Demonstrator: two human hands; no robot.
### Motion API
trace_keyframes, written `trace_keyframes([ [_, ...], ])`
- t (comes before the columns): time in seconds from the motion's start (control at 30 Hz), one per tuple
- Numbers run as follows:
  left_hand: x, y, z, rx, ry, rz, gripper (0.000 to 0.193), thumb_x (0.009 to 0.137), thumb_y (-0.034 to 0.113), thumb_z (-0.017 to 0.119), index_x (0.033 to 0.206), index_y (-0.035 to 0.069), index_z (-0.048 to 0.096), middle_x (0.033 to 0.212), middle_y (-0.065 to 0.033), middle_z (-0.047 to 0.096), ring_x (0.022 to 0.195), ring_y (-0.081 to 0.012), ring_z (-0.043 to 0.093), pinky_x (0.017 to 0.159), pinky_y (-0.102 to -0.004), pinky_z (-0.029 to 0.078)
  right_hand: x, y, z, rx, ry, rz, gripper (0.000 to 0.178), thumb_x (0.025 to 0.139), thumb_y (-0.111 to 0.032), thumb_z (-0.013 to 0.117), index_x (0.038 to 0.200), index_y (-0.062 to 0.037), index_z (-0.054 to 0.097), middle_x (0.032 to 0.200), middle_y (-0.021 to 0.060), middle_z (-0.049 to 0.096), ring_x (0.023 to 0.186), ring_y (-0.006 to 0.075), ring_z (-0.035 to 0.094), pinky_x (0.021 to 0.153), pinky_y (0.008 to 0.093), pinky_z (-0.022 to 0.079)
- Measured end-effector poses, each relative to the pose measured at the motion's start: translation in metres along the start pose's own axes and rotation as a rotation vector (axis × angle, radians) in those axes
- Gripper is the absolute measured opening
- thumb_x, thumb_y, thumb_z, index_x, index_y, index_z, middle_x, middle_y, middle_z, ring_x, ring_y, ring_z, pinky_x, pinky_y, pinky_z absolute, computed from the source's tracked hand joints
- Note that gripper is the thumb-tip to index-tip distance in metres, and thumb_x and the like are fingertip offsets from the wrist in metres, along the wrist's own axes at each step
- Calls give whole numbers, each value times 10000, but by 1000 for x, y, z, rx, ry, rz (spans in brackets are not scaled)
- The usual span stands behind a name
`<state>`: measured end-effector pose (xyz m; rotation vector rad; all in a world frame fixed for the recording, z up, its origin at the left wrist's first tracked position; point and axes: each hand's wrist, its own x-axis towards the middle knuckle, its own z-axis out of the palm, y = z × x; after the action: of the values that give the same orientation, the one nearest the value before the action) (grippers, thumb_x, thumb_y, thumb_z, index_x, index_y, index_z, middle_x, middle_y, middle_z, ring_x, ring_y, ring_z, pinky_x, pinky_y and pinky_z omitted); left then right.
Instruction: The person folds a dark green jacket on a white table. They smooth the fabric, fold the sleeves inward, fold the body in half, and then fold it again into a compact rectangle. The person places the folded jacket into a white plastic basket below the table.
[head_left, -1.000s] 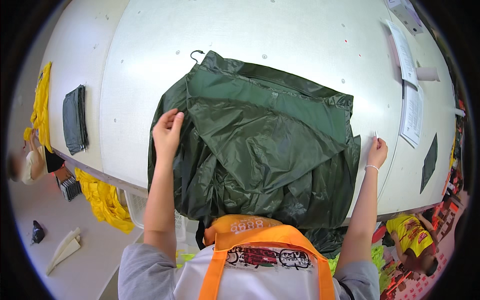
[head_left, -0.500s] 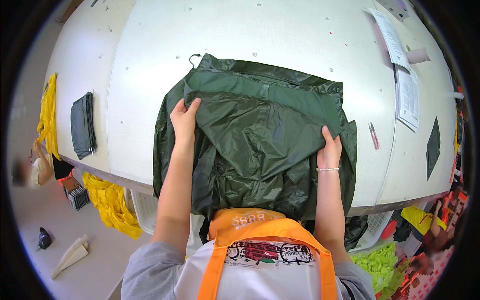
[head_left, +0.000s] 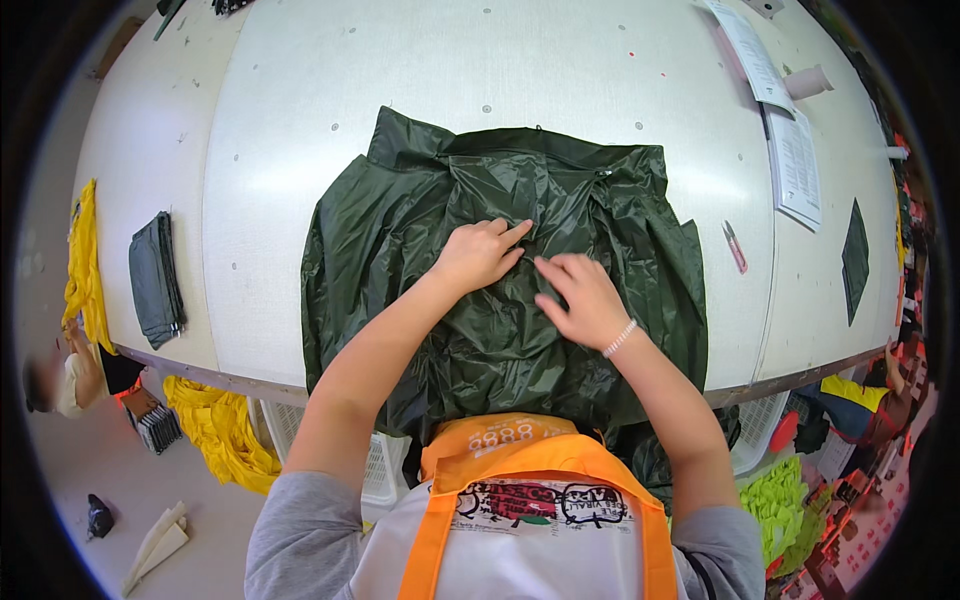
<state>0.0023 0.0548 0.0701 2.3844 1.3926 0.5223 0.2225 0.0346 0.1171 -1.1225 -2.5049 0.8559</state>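
- Dk-green garment (shiny, prob. slick) lies mid tabletop. Clock face centred on it: 6 o'c end hangs over the near edge, next to orange apron.
- L hand: just off centre twd 11 o'c, over the cloth. Index out, other fingers part-curled, nothing seen gripped.
- R hand: off centre twd 3 o'c. Thumb & fingers apart, no cloth caught btwn them. Bit blurred; can't tell if it presses.
- Technique, my view: flat, light pressure beats poking w/ fingertips. Work from centre out, L twd 9 o'c, R twd 3 o'c, so creases run off the sides.
- Slick cloth prob. slides, esp. w/ that overhang at 6 o'c. Anchor w/ one palm, stroke w/ the other.
- Corner flap juts out at approx. 11 o'c; worth squaring w/ the 12 o'c edge.
- Small light pull btwn 1 & 2 o'c: go round it, might snag.
- Snips at 3 o'c, near the cloth edge: mind R elbow & sleeve; tips could nick the cloth.
- Folded dk pack at 9 o'c, well apart: L side has room.
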Motion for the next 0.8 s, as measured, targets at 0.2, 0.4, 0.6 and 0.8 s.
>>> trace_keyframes([
  [0.2, -14, -5, -11, -63, -124, 41, 430, 871, 289, 593, 1267, 123, 565, 799, -110, 541, 715, -285, 571, 673, -384, 476, -29, -2, 16, -275, -213, -194, 616, 738, -368, 720, 1251, -86, 528, 1284, 121, 513, 1247, 293, 430, 1055, 437, 342],
  [0.4, 2, -19, -40, -722, -472, -733, 517, 941, 433, 412, 1075, -16, 631, 1024, -234, 644, 1010, -394, 572, 844, -375, 460, 50, 23, 15, 82, -305, 691, 446, 865, -393, 553, 853, 36, 674, 922, 229, 659, 885, 395, 626, 771, 453, 493],
  [0.6, -2, 45, -61, 8, -137, 164, 413, 768, 271, 680, 1096, 27, 621, 1058, -108, 604, 1000, -269, 560, 851, -377, 451, 73, 51, 32, 63, -411, 724, 454, 820, -358, 570, 943, 69, 666, 1007, 268, 638, 958, 392, 618, 853, 415, 492],
  [0.8, -38, 41, -13, 591, -220, 221, 453, 830, 275, 600, 1156, -40, 590, 1162, -120, 586, 1181, -254, 454, 1008, -372, 328, 113, 42, -19, 60, -188, 465, 352, 760, -359, 682, 810, -11, 692, 864, 203, 665, 796, 361, 645, 745, 415, 524],
])
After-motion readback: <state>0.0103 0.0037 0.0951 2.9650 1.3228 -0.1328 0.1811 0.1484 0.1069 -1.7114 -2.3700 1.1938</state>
